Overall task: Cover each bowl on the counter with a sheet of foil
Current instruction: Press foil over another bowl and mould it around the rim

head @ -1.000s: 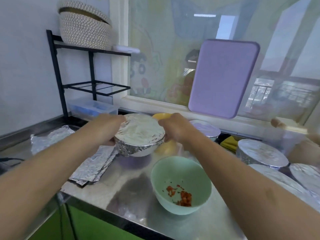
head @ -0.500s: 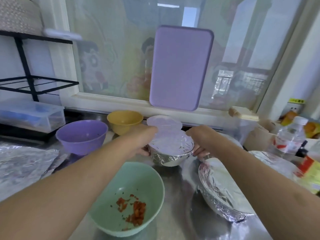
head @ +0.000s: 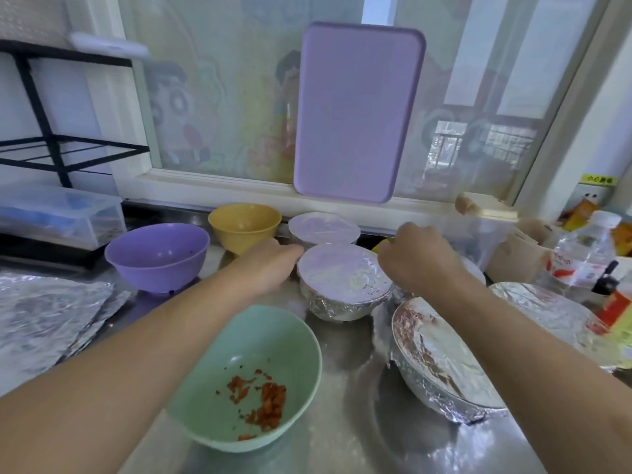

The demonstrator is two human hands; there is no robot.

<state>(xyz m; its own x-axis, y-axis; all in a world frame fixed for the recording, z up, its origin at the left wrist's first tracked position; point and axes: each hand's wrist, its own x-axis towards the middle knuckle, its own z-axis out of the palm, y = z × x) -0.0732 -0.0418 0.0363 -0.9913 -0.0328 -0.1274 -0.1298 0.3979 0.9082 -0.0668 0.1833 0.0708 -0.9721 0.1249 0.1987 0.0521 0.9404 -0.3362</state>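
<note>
A small foil-covered bowl (head: 343, 278) stands on the steel counter (head: 349, 422) in the middle. My left hand (head: 270, 265) touches its left rim with the fingertips. My right hand (head: 417, 258) hovers just right of it, fingers loosely curled, holding nothing. Uncovered are a green bowl (head: 246, 381) with red bits in front, a purple bowl (head: 157, 254) and a yellow bowl (head: 244, 227). Foil also covers a small bowl (head: 323, 227) behind, a wide bowl (head: 441, 364) at the right and another (head: 547, 313) beyond it. Loose foil sheets (head: 44, 319) lie at the left.
A purple cutting board (head: 355, 111) leans on the window above the sill. A clear plastic box (head: 58, 217) and a black rack (head: 51, 148) stand at the back left. A water bottle (head: 581, 254) and packets crowd the right edge.
Both hands carried the small foil-covered bowl rightward and set it on the counter in front of the other small covered bowl. My right hand has come off it.
</note>
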